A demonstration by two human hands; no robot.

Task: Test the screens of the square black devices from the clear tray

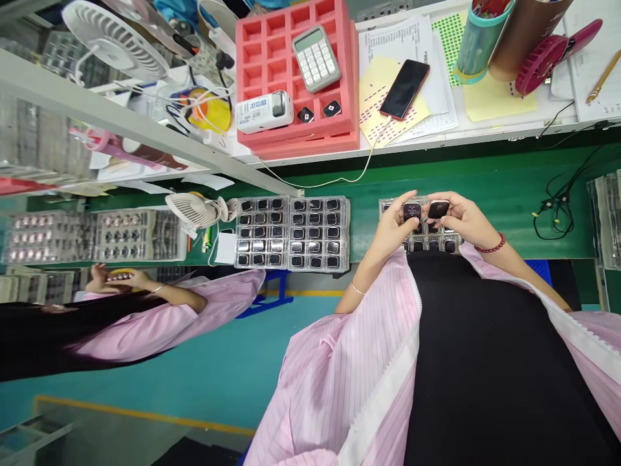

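My left hand [394, 223] pinches a dark square smartwatch body [412, 211], its flat face with faint print turned up. Another smartwatch body [438, 209], dark with a pale metallic edge, sits tilted between the thumb and fingers of my right hand [458, 217]. The two pieces are close side by side but apart. Beneath both hands lies a clear plastic tray [383, 206] with rows of similar dark pieces, partly hidden by my hands and clothing. To the left, two stacks of clear trays [348, 243] hold several more such pieces.
Above the green bench, a white shelf carries a pink foam block [295, 139], calculator [316, 58], phone [405, 89] and cup [482, 42]. Black cables [557, 207] lie at right. A small white fan [194, 210] stands left. A co-worker's hands [114, 278] are at far left.
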